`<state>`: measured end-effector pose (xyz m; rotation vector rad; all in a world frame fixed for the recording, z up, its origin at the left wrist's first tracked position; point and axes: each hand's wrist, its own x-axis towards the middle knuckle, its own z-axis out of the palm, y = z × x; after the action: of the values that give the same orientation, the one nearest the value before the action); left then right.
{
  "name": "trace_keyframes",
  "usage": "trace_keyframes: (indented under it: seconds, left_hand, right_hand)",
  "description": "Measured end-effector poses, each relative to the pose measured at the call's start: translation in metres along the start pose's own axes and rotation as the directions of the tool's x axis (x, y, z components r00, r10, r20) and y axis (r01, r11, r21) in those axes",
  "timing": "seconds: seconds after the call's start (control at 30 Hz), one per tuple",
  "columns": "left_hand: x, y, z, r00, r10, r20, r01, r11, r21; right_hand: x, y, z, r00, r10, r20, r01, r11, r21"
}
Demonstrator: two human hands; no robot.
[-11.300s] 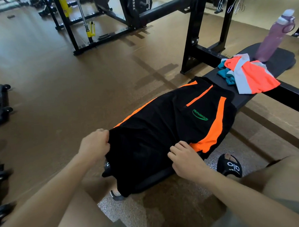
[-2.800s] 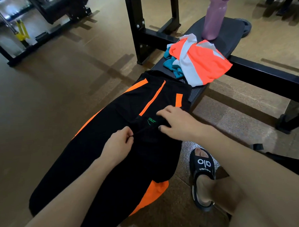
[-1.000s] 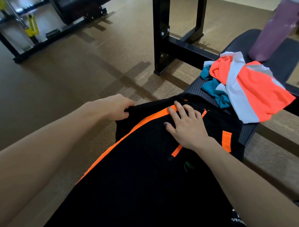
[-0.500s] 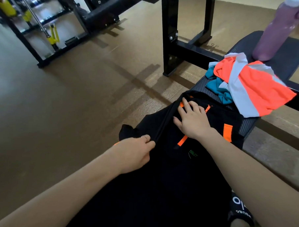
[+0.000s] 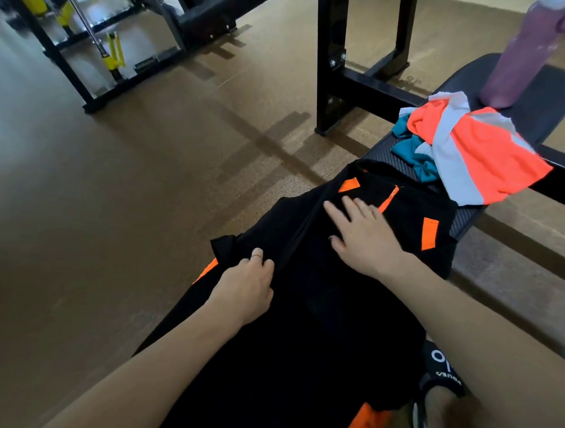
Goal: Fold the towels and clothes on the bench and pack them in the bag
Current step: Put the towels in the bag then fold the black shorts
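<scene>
Black shorts with orange stripes (image 5: 312, 325) lie spread along the black bench (image 5: 463, 225) in front of me. My left hand (image 5: 245, 286) pinches the left edge of the shorts and holds a fold of the cloth over the middle. My right hand (image 5: 363, 236) lies flat on the shorts near the orange zip, fingers spread. Further along the bench sits an orange and grey garment (image 5: 476, 150) on top of a teal cloth (image 5: 411, 146). No bag is in view.
A pink water bottle (image 5: 523, 54) stands at the far end of the bench. A black rack frame (image 5: 332, 59) rises beside the bench. More gym equipment (image 5: 112, 56) stands at the back left. My foot in a black slide sandal (image 5: 443, 371) rests on the brown floor at the right.
My left hand has pulled the shorts' left edge inward and back toward me, folding it over the middle. My right hand stays pressed flat near the zip.
</scene>
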<state>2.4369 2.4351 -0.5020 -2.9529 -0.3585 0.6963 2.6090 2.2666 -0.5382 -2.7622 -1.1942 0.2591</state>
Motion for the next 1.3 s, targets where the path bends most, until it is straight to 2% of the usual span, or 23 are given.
trace_keyframes:
  seconds: [0.1,0.2,0.3,0.4,0.53,0.63,0.7,0.73,0.77,0.83,0.93,1.03,1.1,1.17,1.23,1.3]
  left_hand:
    - [-0.011,0.001,0.001,0.997,0.055,-0.046,-0.055,0.998,0.018]
    - [-0.022,-0.003,0.008,0.984,0.079,-0.162,-0.068,0.995,0.074]
    - [-0.033,-0.012,0.023,0.985,0.125,-0.115,-0.103,0.978,0.181]
    - [-0.046,-0.024,0.033,0.995,0.061,-0.076,-0.048,0.985,0.165]
    - [-0.073,-0.042,0.054,0.990,-0.086,-0.110,0.077,0.994,-0.083]
    - [-0.108,-0.056,0.080,0.946,-0.266,-0.182,0.198,0.925,-0.326]
    - [-0.134,-0.067,0.098,0.881,-0.456,-0.127,0.354,0.814,-0.461]
    - [-0.146,-0.073,0.107,0.839,-0.542,-0.055,0.442,0.736,-0.512]
    - [-0.156,-0.082,0.117,0.792,-0.609,0.038,0.520,0.641,-0.565]
    - [-0.172,-0.098,0.135,0.686,-0.678,0.265,0.631,0.372,-0.681]
    - [-0.189,-0.110,0.154,0.546,-0.670,0.503,0.614,-0.088,-0.784]
    - [-0.203,-0.110,0.166,0.492,-0.622,0.609,0.483,-0.387,-0.786]
    - [-0.210,-0.110,0.175,0.516,-0.546,0.660,0.423,-0.508,-0.750]
    - [-0.213,-0.112,0.185,0.572,-0.474,0.670,0.410,-0.542,-0.734]
    - [-0.216,-0.115,0.190,0.594,-0.459,0.661,0.389,-0.555,-0.735]
    - [-0.221,-0.111,0.190,0.613,-0.379,0.693,0.368,-0.639,-0.675]
  right_hand:
    - [-0.017,-0.036,-0.003,0.973,-0.229,0.003,0.229,0.972,0.047]
    - [-0.030,-0.061,0.003,0.922,-0.373,0.103,0.374,0.928,0.010]
    - [-0.038,-0.065,0.011,0.926,-0.313,0.213,0.334,0.940,-0.074]
    - [-0.043,-0.065,0.008,0.932,-0.285,0.223,0.312,0.945,-0.094]
    - [-0.055,-0.072,0.007,0.931,-0.295,0.213,0.328,0.935,-0.138]
    - [-0.073,-0.092,0.009,0.923,-0.355,0.149,0.380,0.903,-0.201]
    - [-0.092,-0.115,0.013,0.889,-0.453,0.067,0.457,0.868,-0.193]
    - [-0.104,-0.129,0.016,0.862,-0.507,0.024,0.504,0.850,-0.155]
    - [-0.117,-0.145,0.020,0.831,-0.556,-0.009,0.552,0.827,-0.107]
    - [-0.149,-0.181,0.028,0.780,-0.624,-0.039,0.625,0.781,0.008]
    - [-0.198,-0.239,0.041,0.731,-0.682,-0.012,0.676,0.722,0.148]
    - [-0.230,-0.288,0.061,0.718,-0.694,0.053,0.683,0.718,0.136]
    - [-0.240,-0.310,0.072,0.744,-0.656,0.123,0.652,0.754,0.077]
    - [-0.243,-0.322,0.077,0.791,-0.589,0.168,0.598,0.801,-0.009]
    - [-0.246,-0.331,0.078,0.814,-0.541,0.211,0.567,0.820,-0.082]
    - [-0.251,-0.340,0.077,0.816,-0.522,0.248,0.564,0.813,-0.143]
